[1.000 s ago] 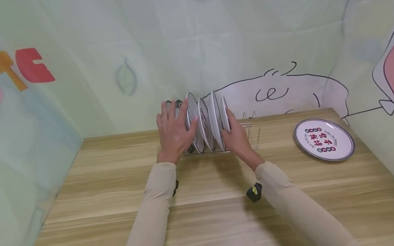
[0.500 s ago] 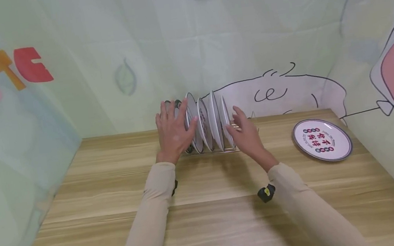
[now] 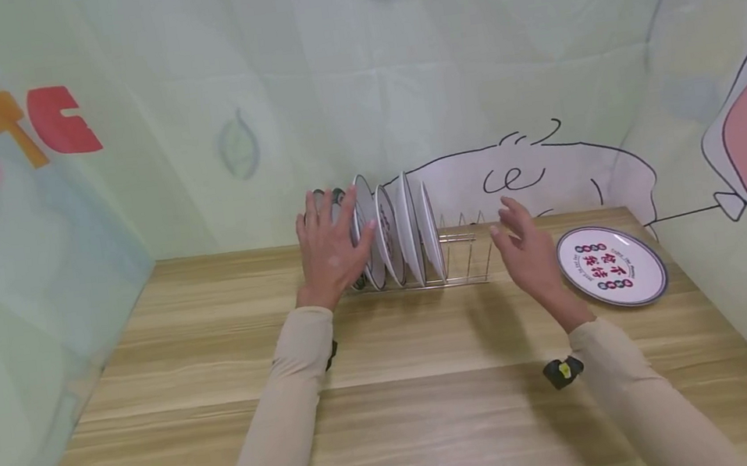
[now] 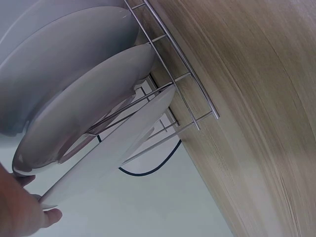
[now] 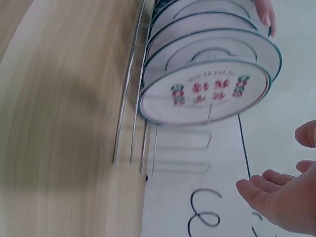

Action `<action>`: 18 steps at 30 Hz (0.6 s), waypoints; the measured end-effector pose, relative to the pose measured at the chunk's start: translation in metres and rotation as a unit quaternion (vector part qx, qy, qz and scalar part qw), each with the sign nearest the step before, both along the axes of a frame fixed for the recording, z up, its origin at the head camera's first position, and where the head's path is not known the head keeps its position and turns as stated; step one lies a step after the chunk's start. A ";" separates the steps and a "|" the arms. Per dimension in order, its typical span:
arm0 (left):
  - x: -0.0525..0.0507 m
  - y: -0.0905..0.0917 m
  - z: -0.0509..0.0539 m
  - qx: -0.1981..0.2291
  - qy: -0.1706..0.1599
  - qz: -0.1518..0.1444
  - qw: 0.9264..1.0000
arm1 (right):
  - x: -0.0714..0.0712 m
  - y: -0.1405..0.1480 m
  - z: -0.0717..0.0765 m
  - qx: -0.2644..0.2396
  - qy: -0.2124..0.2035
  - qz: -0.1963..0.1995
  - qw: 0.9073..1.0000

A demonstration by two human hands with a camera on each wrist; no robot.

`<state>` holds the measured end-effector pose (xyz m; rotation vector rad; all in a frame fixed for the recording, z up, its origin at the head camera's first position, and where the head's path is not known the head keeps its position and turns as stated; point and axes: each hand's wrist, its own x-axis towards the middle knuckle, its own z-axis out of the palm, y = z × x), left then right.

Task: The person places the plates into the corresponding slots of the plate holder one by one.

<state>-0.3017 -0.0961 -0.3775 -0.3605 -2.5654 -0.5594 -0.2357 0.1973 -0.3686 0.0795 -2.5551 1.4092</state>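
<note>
Right hand (image 3: 531, 255) is leaving the silver wire rack (image 4: 183, 59), fingers parted, left hand's (image 3: 332, 256) spread; racking is likely needing the round white plate (image 3: 612, 266) near the wooden desk's (image 3: 434, 422) right edge

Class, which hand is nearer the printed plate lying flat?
Right. The right hand is just left of the printed plate; the left hand, farther left, touches racked plates.

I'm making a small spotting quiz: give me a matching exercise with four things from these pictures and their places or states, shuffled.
1. Left hand
2. Right hand
3. Wire rack
4. Separate plate

A. Hovering, touching no plate
B. Flat on the table
C. At the left end of the plate row
D. Bearing plates on edge

Pairs: 1-C, 2-A, 3-D, 4-B
</note>
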 end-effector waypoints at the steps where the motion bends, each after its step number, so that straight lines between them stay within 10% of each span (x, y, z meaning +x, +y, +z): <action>1: 0.000 0.000 0.000 0.000 -0.001 0.000 1.000 | 0.002 0.006 0.000 0.010 -0.004 -0.004 1.000; 18: 0.002 0.002 0.001 -0.004 0.003 -0.002 1.000 | 0.011 0.093 -0.044 0.188 -0.030 -0.049 0.980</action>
